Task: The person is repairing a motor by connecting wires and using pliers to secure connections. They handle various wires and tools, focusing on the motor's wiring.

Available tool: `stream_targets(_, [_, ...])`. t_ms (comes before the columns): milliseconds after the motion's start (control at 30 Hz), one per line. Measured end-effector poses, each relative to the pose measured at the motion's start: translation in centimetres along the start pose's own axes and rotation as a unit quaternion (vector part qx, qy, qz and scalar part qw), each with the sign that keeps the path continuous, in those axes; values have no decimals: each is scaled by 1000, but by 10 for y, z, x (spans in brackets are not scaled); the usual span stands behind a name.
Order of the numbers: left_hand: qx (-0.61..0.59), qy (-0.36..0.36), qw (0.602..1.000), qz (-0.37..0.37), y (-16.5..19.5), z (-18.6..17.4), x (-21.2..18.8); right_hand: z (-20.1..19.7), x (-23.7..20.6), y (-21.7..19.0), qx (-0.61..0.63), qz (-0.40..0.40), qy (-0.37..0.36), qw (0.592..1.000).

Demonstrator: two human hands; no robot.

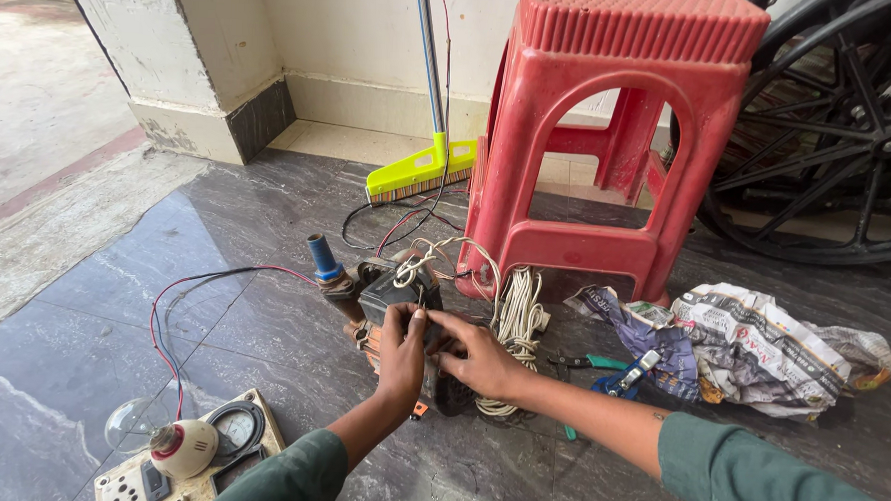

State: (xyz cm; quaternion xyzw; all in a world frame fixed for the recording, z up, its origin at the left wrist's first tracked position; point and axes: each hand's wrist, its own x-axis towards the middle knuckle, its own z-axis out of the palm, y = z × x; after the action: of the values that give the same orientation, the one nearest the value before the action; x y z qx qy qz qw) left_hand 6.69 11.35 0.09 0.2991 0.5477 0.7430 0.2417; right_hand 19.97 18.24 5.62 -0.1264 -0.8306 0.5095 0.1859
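Here, at the centre of the frame, the left hand (402,351) and the right hand (476,357) both curl onto the top of a small motor pump (388,298) on the dark floor (266,223), fingers bent and pinching at its wires, though what they grip is too small to tell. Judging by the loose wires (435,250), the wiring looks unfinished. Pliers (589,363) lie right; a test board (196,455) sits lower left.
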Motion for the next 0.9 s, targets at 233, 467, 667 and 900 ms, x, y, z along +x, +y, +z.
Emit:
stream_targets(233, [-74, 28, 991, -103, 4, 8, 3, 2, 0, -6, -81, -15, -3, 997])
stream_targets(467, [54, 27, 998, 10, -8, 4, 11, -7, 17, 15, -31, 11, 112, 993])
stream_targets(667, [69, 7, 997, 17, -2, -3, 9, -11, 33, 21, 64, 30, 119, 990])
stream_targets(900, [21, -14, 1000, 7, 2, -7, 11, -9, 48, 26, 64, 27, 115, 991])
